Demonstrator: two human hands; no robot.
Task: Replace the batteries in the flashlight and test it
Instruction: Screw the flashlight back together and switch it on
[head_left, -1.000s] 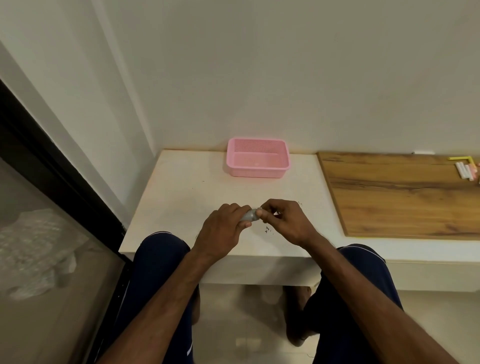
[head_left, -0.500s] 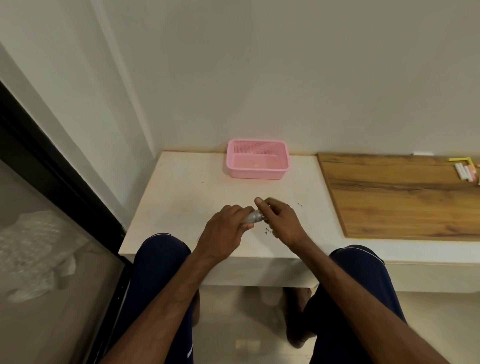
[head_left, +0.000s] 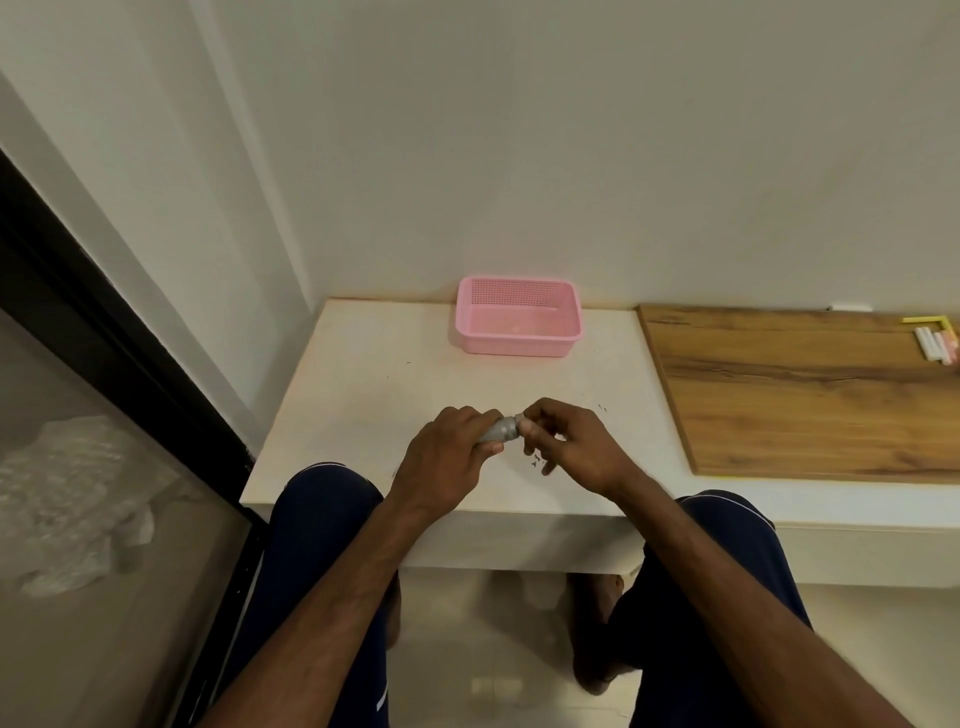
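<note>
A small grey flashlight (head_left: 500, 429) lies level between my hands, just above the near part of the white table (head_left: 363, 395). My left hand (head_left: 447, 457) grips its body, hiding most of it. My right hand (head_left: 571, 441) pinches the flashlight's right end with thumb and forefinger; what is at that end is too small to tell. No loose batteries can be made out.
A pink perforated basket (head_left: 518, 323) stands at the back of the table against the wall. A wooden board (head_left: 800, 395) lies to the right, with chalk sticks (head_left: 932, 345) at its far corner. Tiny dark specks (head_left: 537, 458) lie under my right hand. A black-framed glass door (head_left: 104, 364) is at the left.
My right hand has shifted its fingers at the flashlight's right end, and a little more of the grey body shows. My left hand has kept its grip.
</note>
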